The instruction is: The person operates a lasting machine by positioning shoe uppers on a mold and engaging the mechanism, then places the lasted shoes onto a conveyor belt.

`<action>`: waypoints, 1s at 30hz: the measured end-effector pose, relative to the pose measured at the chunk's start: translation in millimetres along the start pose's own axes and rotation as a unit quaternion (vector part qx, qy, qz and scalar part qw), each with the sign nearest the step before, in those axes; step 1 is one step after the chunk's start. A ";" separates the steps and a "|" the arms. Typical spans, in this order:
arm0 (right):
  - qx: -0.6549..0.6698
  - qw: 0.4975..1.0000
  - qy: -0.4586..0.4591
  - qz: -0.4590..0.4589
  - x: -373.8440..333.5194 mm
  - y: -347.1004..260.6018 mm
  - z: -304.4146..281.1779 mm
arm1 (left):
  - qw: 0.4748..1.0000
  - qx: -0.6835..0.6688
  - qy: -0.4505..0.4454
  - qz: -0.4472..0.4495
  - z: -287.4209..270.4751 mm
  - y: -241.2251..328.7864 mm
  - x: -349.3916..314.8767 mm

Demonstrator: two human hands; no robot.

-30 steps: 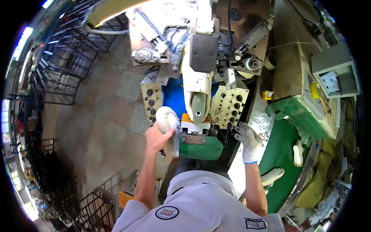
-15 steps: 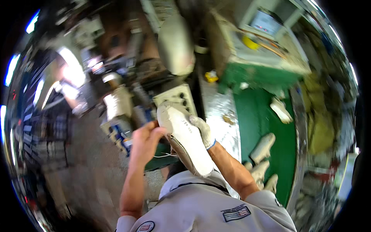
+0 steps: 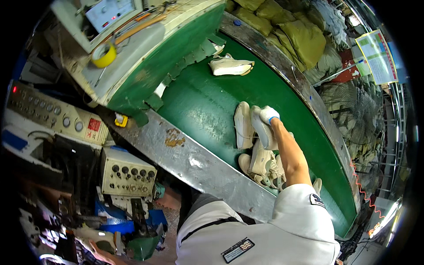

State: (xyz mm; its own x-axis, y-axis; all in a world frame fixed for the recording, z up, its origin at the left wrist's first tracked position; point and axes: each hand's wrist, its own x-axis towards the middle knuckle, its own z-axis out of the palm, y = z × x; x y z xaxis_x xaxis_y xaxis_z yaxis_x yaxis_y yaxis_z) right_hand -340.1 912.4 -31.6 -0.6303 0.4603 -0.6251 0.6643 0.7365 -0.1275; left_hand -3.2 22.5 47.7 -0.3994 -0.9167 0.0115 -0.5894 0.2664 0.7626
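Note:
My right hand (image 3: 268, 114), in a white knit glove with a blue cuff, is closed around the end of a beige shoe (image 3: 261, 129) over the green belt. Right beside it stands another beige shoe (image 3: 243, 126), and several more beige shoes (image 3: 261, 161) with laces lie bunched nearer to me. Low at the left edge, part of my bare left hand (image 3: 98, 251) shows near the machine, next to a pale rounded piece (image 3: 95, 236). Its fingers are too dark and cut off to read.
A green conveyor belt (image 3: 198, 106) runs between metal rails (image 3: 194, 159). Farther along it lies one more shoe (image 3: 230, 66) near a green flap hood (image 3: 163, 57). Yellow tape (image 3: 104, 54) and tools sit on the hood. A knobbed control box (image 3: 128, 172) stands left.
My view has swung right toward the belt. Both hands held one shoe sole-up before; now they are far apart, the right on a shoe at the belt, the left beside the machine.

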 end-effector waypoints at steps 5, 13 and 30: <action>-0.238 0.967 -0.086 -0.032 64.6 -2.5 37.6 | 0.994 0.108 -0.026 0.014 53.2 68.3 -43.8; 0.486 0.870 -0.002 0.083 244.3 -133.4 2.6 | 0.982 0.166 -0.096 0.001 121.5 117.0 -91.5; 0.796 0.359 -0.440 -0.210 -73.0 -192.6 165.7 | 0.962 0.176 -0.206 0.012 44.1 82.2 -95.3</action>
State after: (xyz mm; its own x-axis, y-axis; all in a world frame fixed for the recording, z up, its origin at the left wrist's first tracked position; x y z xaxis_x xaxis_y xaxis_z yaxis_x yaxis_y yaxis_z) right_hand -355.5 654.8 -89.0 -0.9034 -0.3758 -0.2066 0.4143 -0.8892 -0.1940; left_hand -44.5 144.9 80.7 -0.6172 -0.7327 -0.2869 -0.7496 0.4367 0.4973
